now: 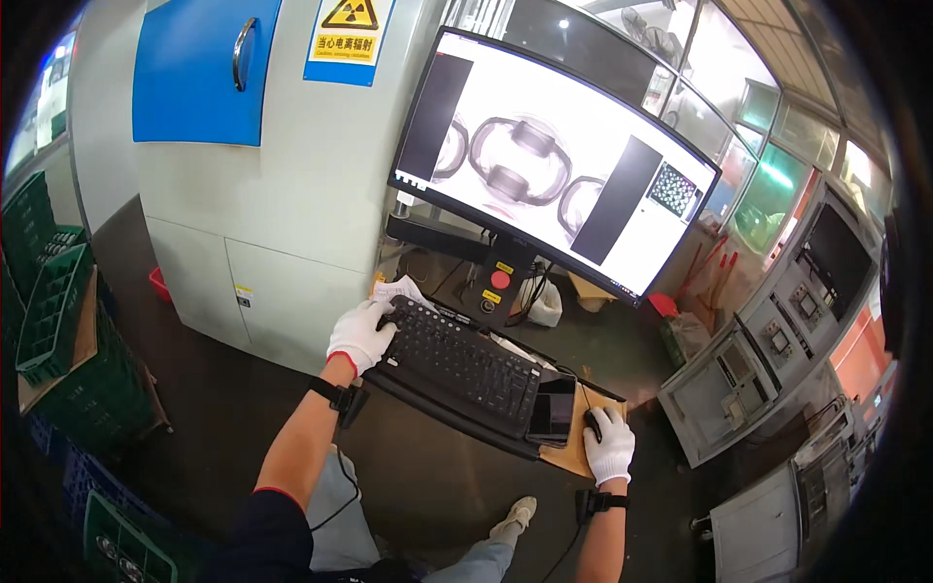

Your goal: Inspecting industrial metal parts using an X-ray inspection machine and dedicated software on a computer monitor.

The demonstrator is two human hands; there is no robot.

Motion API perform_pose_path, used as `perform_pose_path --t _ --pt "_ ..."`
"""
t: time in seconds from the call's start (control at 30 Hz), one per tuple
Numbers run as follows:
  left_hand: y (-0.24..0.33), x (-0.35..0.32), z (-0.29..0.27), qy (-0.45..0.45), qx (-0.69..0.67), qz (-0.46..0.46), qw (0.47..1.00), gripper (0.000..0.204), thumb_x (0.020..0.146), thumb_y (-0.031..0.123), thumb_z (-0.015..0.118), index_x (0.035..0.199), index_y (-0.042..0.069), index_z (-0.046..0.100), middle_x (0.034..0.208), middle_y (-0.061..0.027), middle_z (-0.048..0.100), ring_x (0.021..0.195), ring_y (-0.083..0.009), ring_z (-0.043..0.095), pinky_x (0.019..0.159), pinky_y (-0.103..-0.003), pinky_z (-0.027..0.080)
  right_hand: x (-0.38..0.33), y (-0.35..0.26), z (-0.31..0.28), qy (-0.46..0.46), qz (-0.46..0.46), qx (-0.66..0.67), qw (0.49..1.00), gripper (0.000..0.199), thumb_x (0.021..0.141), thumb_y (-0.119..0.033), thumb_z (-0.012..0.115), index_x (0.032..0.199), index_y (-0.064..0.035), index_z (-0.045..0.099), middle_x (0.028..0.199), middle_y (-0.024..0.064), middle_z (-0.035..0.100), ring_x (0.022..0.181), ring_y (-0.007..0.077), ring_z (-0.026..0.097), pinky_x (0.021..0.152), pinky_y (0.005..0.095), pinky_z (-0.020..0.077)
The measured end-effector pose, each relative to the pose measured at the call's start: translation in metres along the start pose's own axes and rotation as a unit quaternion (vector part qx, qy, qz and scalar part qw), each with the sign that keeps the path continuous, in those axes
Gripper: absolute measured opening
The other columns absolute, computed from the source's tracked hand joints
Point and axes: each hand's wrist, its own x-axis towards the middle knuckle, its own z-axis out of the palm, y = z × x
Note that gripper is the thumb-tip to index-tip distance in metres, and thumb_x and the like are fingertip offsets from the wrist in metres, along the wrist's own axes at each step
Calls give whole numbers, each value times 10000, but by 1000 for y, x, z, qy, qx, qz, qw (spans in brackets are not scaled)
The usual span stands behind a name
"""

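Note:
My left hand, in a white knit glove with a red cuff edge, rests on the left end of a black keyboard. Its fingers lie extended over the keys and grip nothing. On a tan board at the tray's right end, my right hand, also gloved in white, is curled over a dark computer mouse, mostly covered by the palm. Between keyboard and mouse lies a black smartphone. Above them, a tilted monitor displays a greyscale X-ray-like picture of ring-shaped parts.
A grey cabinet with a blue door stands left of the monitor. Below the screen sits a red button. Green crates are stacked at far left. A grey control console and a white cabinet stand on the right.

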Motion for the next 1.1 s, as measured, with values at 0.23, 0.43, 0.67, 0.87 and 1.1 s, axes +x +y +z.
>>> perform_pose_path --t 0.23,0.43,0.67,0.87,1.1 --pt "5 -2 -2 0 -12 -10 1000 401 991 301 739 1341 110 786 1379 -149 760 1236 -411 732 1089 -506 583 0 0 -1 4 6 0 1000 466 871 -214 833 1327 -156 758 1345 168 756 1099 431 755 972 531 610" --pt "2 -2 1 10 -11 -1 1000 396 995 300 747 1341 110 782 1363 -164 757 1228 -418 734 1083 -511 581 0 0 -1 -1 6 -4 1000 495 869 -219 836 1351 -142 753 1364 175 757 1110 424 759 982 524 612" --pt "-1 0 4 6 -12 -8 1000 397 991 288 760 1341 102 777 1328 -173 773 1235 -420 731 1080 -514 580 -1 2 -1 -2 21 1 1000 508 870 -232 843 1362 -136 759 1363 174 762 1118 416 764 987 518 614" --pt "-4 3 4 5 4 -4 1000 380 1000 293 758 1323 95 777 1341 -167 773 1258 -422 720 1092 -515 572 -1 -1 0 23 16 4 1000 487 860 -233 848 1331 -138 765 1328 157 770 1082 411 766 967 517 619" --pt "-4 2 6 2 3 -5 1000 381 1006 292 758 1331 93 777 1353 -170 766 1267 -423 713 1106 -512 566 -2 1 -4 2 15 -5 1000 523 874 -263 862 1373 -152 753 1374 155 756 1105 399 770 968 525 611"
